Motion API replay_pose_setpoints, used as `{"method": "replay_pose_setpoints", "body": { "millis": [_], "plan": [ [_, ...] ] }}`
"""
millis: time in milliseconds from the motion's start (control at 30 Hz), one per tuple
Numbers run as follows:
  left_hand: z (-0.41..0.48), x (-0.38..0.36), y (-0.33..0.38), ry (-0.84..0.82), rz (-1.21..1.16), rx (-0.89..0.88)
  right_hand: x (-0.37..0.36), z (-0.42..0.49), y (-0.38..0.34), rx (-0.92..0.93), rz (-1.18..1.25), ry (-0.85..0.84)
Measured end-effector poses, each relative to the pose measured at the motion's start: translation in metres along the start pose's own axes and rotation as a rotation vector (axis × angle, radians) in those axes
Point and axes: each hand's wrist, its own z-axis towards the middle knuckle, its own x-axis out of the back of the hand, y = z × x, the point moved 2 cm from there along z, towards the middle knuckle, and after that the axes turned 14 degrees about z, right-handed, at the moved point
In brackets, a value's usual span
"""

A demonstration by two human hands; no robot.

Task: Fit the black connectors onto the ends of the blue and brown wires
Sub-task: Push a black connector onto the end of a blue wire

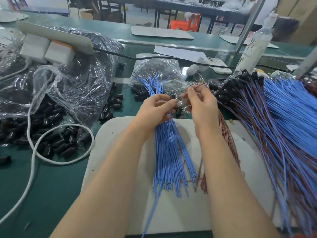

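A long green-topped desk (51,177) stretches from near left to far right. Beyond it, dark metal-legged tables (171,7) stand on a pale floor (132,12). An orange plastic stool (186,23) sits beneath them, and brown cardboard boxes (301,14) are stacked far right.

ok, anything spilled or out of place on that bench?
Yes. Black connectors lie loose on the table, outside the open bag at left and beside the smaller bag, so they look spilled. A white cable loops among those at left. Nothing looks damaged.
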Motion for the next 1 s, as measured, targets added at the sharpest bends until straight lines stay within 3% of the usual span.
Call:
{"method": "replay_pose_setpoints", "body": {
  "millis": [167,400,567,667,833,1000],
  "plan": [
    [0.0012,-0.0016,-0.0009,0.103,0.241,-0.154,0.0052,0.0009,-0.0056,0.161,0.075,0.166],
    [0.0022,0.0012,0.0004,0.123,-0.083,0.055,0.0048,0.0030,-0.0018,0.066,0.094,0.149],
    [0.0027,0.0038,-0.0006,0.102,-0.065,0.091,0.0099,0.0028,-0.0057,0.032,0.260,0.224],
    [0.0020,0.0027,0.0004,0.045,-0.123,0.118,0.0095,0.0021,-0.0058,0.022,0.265,0.222],
    [-0.0017,-0.0017,0.0028,-0.196,-0.241,0.149,0.0100,0.0027,-0.0040,0.007,0.252,0.210],
    [-0.0023,-0.0020,0.0020,-0.190,-0.171,0.085,0.0117,0.0043,-0.0016,-0.015,0.253,0.230]
  ]
}}
